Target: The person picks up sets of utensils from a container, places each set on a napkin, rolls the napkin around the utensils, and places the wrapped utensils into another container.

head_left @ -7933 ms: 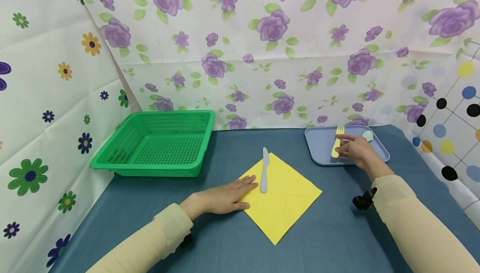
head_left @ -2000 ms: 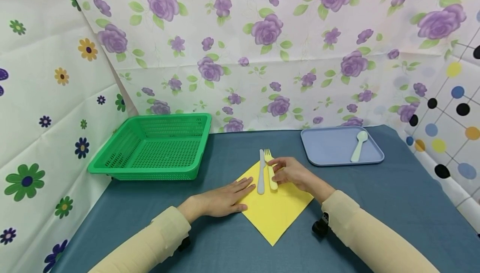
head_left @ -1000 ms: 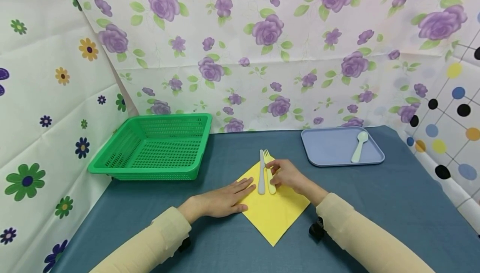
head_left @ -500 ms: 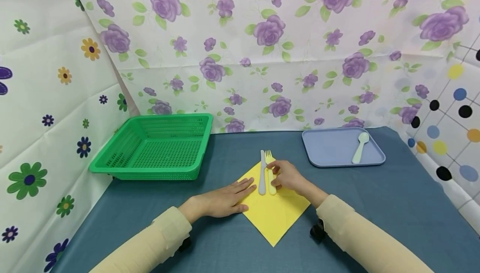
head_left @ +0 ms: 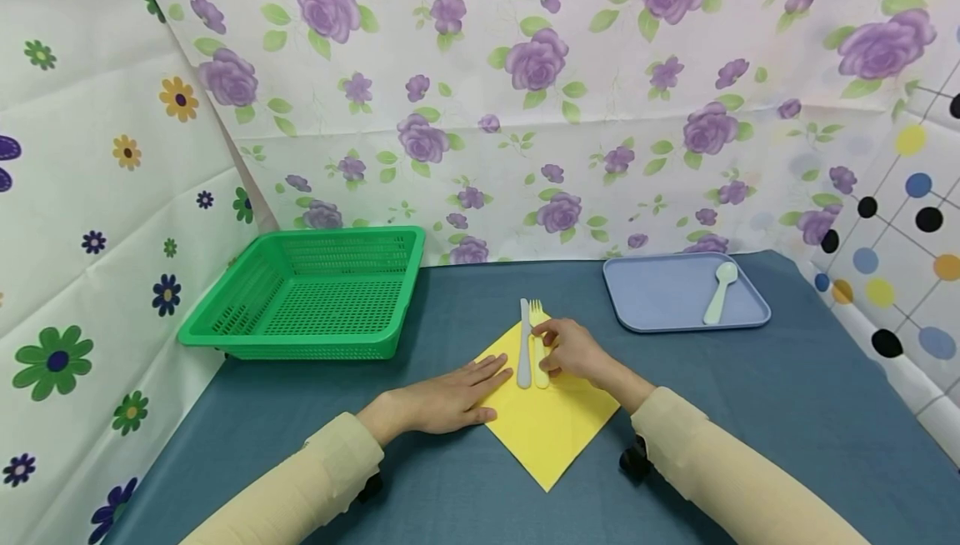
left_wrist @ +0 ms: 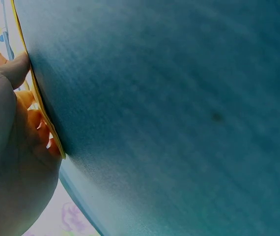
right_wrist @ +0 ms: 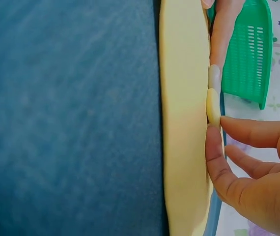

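A yellow napkin (head_left: 551,445), turned like a diamond, lies on the dark blue table. My left hand (head_left: 442,399) rests flat on its left corner with straight fingers; the left wrist view shows that hand (left_wrist: 17,142) at the napkin's edge. Beside its fingertips lies a grey-white knife (head_left: 523,349). Just right of the knife, and roughly parallel to it, is a yellow fork (head_left: 541,375), tines pointing away from me. My right hand (head_left: 577,353) pinches the fork's handle between thumb and fingers, hiding part of it. In the right wrist view the fork's handle end (right_wrist: 212,105) shows by the thumb.
A green perforated basket (head_left: 393,341) stands at the back left. At the back right sits a blue-grey tray (head_left: 652,295) with a pale green spoon (head_left: 718,295) in it. Patterned cloth hangs behind and on both sides.
My right hand has carried the fork left from the tray to the napkin beside the knife, then shifted it slightly closer. During the last second both hands stay nearly still.
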Demonstrator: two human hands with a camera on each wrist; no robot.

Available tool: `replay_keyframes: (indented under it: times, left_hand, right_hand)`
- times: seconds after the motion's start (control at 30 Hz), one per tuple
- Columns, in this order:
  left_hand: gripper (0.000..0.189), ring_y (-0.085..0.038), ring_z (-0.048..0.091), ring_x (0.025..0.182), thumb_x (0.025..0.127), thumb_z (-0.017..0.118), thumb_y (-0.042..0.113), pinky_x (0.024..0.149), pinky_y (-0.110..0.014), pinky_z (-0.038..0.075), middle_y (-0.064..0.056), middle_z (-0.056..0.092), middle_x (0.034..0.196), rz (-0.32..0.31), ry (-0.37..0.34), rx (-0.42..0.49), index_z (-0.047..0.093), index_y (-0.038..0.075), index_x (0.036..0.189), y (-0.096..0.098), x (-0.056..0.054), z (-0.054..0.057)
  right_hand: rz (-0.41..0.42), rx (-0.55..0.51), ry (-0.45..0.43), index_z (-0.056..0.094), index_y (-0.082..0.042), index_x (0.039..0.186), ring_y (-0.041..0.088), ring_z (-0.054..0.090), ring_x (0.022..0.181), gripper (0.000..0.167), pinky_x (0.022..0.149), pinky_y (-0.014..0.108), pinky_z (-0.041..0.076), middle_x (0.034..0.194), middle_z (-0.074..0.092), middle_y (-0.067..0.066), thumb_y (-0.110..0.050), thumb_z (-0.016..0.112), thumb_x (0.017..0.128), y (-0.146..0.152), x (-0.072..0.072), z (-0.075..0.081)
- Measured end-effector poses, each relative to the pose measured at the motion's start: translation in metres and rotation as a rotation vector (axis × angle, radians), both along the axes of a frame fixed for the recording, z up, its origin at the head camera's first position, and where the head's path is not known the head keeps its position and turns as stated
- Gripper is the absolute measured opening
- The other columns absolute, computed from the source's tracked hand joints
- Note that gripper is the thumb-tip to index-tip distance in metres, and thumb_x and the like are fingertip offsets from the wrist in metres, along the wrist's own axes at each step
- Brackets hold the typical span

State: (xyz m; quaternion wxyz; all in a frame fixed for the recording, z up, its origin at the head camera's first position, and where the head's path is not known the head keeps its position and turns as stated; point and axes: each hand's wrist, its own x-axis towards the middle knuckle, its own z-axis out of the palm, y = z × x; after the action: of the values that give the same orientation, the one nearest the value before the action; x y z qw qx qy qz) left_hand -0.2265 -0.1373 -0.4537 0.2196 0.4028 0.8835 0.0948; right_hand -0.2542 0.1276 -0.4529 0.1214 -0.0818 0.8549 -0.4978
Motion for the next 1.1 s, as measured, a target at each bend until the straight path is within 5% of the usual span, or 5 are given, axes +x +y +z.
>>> replay_keyframes:
  times: [1.1]
  left_hand:
    - [0.069,-0.014,0.000,0.160,0.111,0.036,0.053,0.128,-0.044,0.016,0.006,-0.001,0.176,0.001,-0.014,0.008,0.009,0.026,0.169,-0.0005,0.0006,0.0029]
  right_hand:
    - [0.003,0.000,0.004,0.062,0.008,0.135,0.020,0.061,0.071,0.050,0.065,0.033,0.060,0.104,0.057,0.019,0.014,0.072,0.087,-0.0008,0.0005,0.0006]
